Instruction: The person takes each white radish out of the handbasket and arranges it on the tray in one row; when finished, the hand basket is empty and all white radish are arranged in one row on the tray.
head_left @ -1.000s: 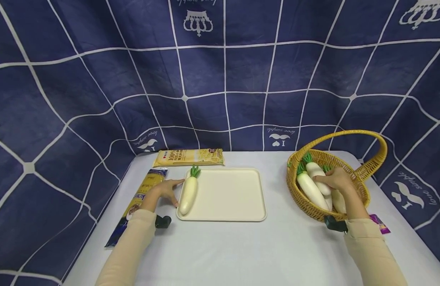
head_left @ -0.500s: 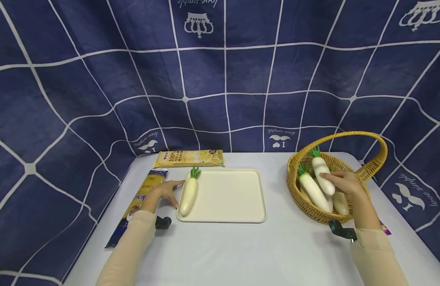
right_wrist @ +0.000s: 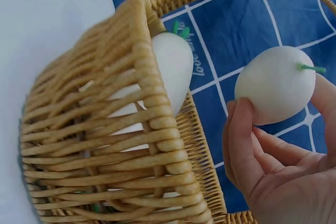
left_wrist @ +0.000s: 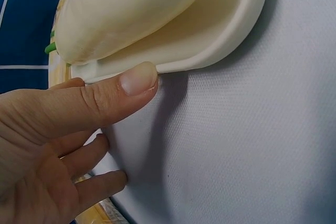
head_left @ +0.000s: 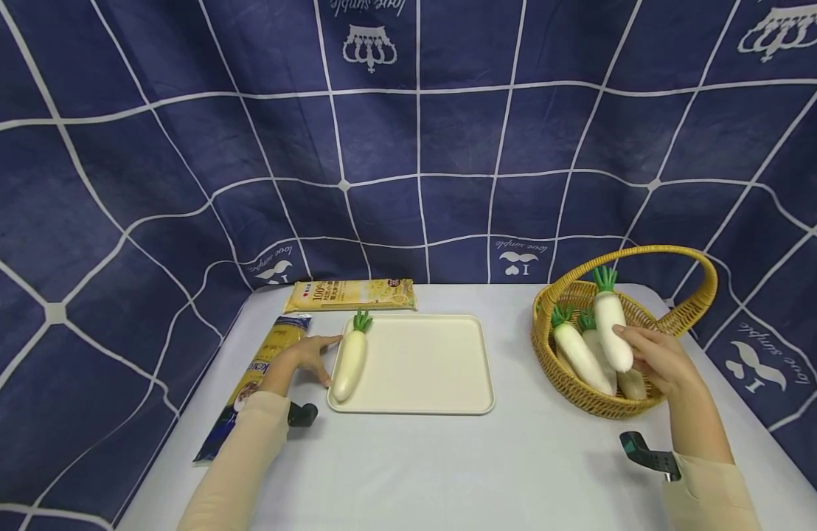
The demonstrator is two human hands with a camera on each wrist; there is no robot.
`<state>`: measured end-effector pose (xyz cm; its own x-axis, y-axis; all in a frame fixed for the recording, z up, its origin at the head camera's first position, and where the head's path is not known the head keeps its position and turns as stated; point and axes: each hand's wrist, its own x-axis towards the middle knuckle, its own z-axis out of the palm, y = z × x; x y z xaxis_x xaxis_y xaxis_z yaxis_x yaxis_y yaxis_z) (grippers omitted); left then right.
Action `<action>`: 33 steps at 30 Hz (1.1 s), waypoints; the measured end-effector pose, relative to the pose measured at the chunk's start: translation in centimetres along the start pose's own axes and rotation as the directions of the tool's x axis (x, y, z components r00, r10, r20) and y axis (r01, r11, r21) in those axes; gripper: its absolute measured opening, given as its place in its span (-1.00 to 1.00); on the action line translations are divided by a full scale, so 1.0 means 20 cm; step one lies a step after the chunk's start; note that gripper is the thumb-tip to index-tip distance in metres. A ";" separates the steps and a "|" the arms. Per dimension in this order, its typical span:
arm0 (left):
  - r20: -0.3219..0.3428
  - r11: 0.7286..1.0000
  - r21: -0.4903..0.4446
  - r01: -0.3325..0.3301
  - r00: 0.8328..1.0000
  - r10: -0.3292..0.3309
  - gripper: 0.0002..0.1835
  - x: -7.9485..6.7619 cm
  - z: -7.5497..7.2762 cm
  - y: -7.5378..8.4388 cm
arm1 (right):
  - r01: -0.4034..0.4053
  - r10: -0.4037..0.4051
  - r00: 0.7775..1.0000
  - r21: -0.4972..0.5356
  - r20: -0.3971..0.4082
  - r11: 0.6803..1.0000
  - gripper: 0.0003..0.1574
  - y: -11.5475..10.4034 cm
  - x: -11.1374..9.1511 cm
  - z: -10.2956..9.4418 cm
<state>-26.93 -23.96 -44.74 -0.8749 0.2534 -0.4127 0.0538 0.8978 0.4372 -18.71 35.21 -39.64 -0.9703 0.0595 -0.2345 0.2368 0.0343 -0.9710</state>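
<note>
My right hand (head_left: 662, 357) pinches a white radish (head_left: 611, 332) with a green top and holds it over the wicker basket (head_left: 568, 385). In the right wrist view, fingers (right_wrist: 242, 129) and thumb press the radish (right_wrist: 275, 85) from both sides. Several more white radishes (head_left: 581, 355) lie inside the basket. On the left, my left hand (head_left: 307, 357) touches the rim of a cream tray (head_left: 425, 369), fingers spread. Its thumb (left_wrist: 131, 85) lies against the tray edge in the left wrist view. One white radish (head_left: 351, 365) rests along the tray's left side.
Behind the tray lies a yellow pasta packet (head_left: 351, 294). A blue and yellow packet (head_left: 252, 383) sits left of the left hand, partly under the forearm. The basket's arched handle (head_left: 647, 251) rises above it. A blue checked curtain (head_left: 408, 147) backs the white table (head_left: 448, 472).
My right hand has lifted a white radish from among the others in the basket and moved it slightly right and nearer. The left hand stays at the tray's edge.
</note>
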 end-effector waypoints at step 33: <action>-0.009 1.000 0.016 0.002 1.000 -0.002 0.19 0.01 0.00 0.00 | 0.176 -0.182 0.980 0.083 0.076 0.981 -0.33 0.13 -0.28 0.15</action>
<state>-27.05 -23.94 -44.86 -0.8791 0.2483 -0.4069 0.0595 0.9041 0.4232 -12.75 31.97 -41.05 -0.9981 -0.0237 -0.0567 0.0576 -0.0382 -0.9976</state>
